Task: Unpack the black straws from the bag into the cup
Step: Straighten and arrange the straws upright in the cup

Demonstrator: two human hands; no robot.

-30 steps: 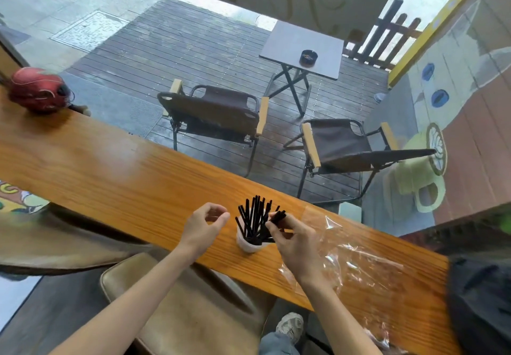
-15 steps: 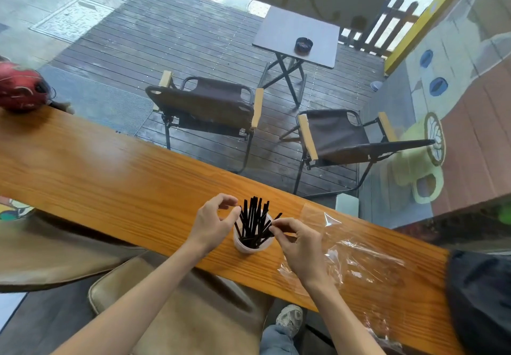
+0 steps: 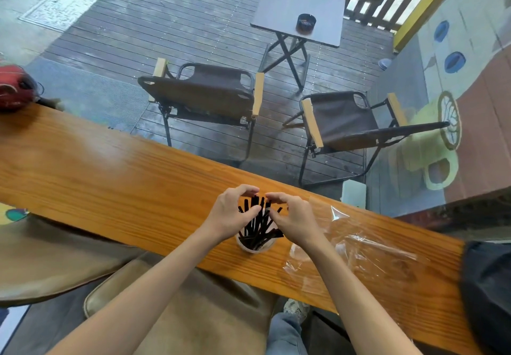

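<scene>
Both hands have closed in on the straws since a moment ago — the left hand has come across from beside the cup, and the right hand has slid up so the two now cup the bundle from either side. The left has its fingers curled over the far side of the straw tips and its thumb pressing in on the near side; the right mirrors it, fingers arched over the top, thumb tucked against the bundle. Neither hand is fully shut — both are bent round the straws, gathering them rather than pinching one.

The straws stand fanned and leaning in the cup, a small white one sitting on the counter near its close edge. Just to the right of the cup lies the bag, clear plastic, crumpled flat on the wood; whether any straws are left in it I cannot tell. A dark cloth covers the counter's right end, and a red helmet sits at its far left.
</scene>
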